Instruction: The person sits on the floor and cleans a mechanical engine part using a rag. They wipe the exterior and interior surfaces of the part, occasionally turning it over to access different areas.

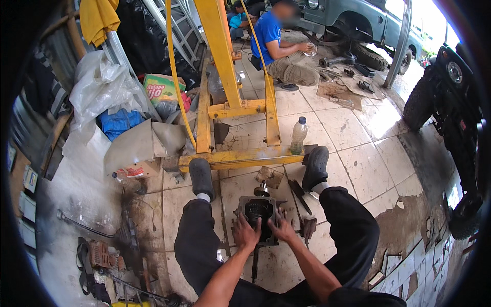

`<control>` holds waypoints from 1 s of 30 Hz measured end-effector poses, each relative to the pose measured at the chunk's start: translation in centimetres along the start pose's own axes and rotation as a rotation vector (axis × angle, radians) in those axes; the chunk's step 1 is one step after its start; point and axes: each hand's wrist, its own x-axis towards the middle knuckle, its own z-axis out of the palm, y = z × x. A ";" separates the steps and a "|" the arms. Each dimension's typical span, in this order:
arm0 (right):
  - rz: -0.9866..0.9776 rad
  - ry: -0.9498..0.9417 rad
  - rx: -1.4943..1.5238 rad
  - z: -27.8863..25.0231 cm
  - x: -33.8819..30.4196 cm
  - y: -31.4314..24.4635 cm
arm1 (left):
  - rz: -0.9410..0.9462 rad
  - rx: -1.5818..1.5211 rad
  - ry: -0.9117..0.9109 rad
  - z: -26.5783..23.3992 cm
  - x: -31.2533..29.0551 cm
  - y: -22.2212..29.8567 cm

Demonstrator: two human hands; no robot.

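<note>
A grey metal gearbox housing (pixel 244 202) sits on the tiled floor between my outstretched legs, its dark opening facing up. Toothed gears (pixel 260 209) show inside it. A shiny round shaft end (pixel 262 190) sticks out on the far side, and a dark shaft (pixel 254 263) points back toward me. My left hand (pixel 246 234) grips the left wall, thumb over the opening and fingers along the outer edge. Opposite it, my right hand (pixel 282 227) holds the right wall, fingers on the rim. Parts of the fingertips are hard to make out.
Beyond my shoes stands a yellow hoist frame (pixel 240 159) with a plastic bottle (pixel 298 135) on its base. A dark flat bar (pixel 299 197) lies right of the housing. A person in blue (pixel 267 38) sits farther back near vehicles. Tools and scrap (pixel 102 256) lie left.
</note>
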 end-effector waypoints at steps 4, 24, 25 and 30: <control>0.023 -0.087 0.098 0.5 -0.9 0.4 | -0.017 -0.001 -0.010 0.1 0.0 -0.1; 0.051 0.025 -0.012 2.3 -2.1 1.5 | 0.004 0.031 -0.007 0.5 0.4 -0.1; 0.067 -0.009 -0.087 2.2 -3.3 0.8 | -0.001 0.043 0.003 0.6 0.3 -0.2; 0.074 0.039 -0.143 0.4 0.3 0.2 | -0.003 -0.009 -0.089 0.1 0.6 0.4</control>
